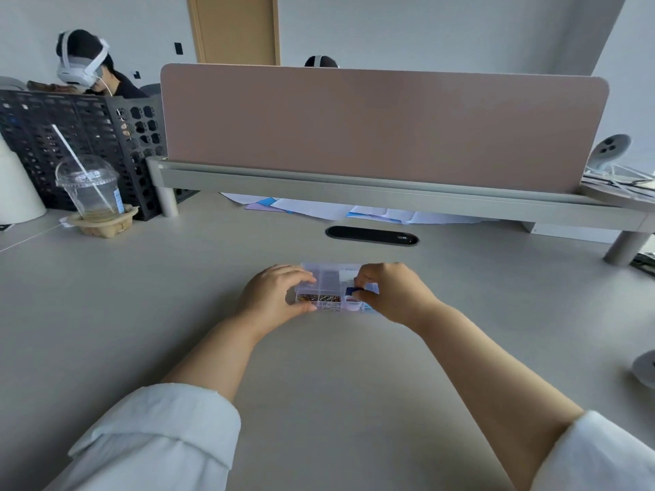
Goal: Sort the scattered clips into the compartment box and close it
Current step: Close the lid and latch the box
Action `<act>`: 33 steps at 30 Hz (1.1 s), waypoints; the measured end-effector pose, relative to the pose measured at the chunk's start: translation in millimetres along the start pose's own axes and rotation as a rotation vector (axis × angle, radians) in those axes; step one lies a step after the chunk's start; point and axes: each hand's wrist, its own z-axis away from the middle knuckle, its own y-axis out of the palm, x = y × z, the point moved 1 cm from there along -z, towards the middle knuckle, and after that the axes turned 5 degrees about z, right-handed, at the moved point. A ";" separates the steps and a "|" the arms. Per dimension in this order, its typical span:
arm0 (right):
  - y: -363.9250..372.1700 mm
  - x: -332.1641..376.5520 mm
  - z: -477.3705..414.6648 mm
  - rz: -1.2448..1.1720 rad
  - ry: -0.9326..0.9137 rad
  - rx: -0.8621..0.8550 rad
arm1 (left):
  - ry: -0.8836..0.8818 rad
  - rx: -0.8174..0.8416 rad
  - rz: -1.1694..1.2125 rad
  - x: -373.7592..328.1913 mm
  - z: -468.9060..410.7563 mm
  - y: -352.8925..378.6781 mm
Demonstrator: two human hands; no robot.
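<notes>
A small clear plastic compartment box lies on the desk in the middle of the head view. Its front compartments hold dark and gold clips. My left hand grips the box's left end, fingers curled over the top edge and thumb at the front. My right hand is over the right end and pinches a small dark blue clip between thumb and fingers. The box's right side is partly hidden by that hand. I cannot tell how the lid lies.
A pink divider screen on a grey shelf runs across the back, papers under it. A black cable slot lies just behind the box. A plastic cup and black crate stand at the back left.
</notes>
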 end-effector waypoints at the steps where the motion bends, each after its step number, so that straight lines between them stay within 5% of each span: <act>1: 1.8 -1.0 7.3 0.006 0.009 -0.002 | 0.030 0.017 -0.023 -5.5 2.8 1.4; 33: 11.9 3.4 22.0 0.166 0.015 -0.012 | -0.041 0.092 -0.094 -16.0 7.0 5.1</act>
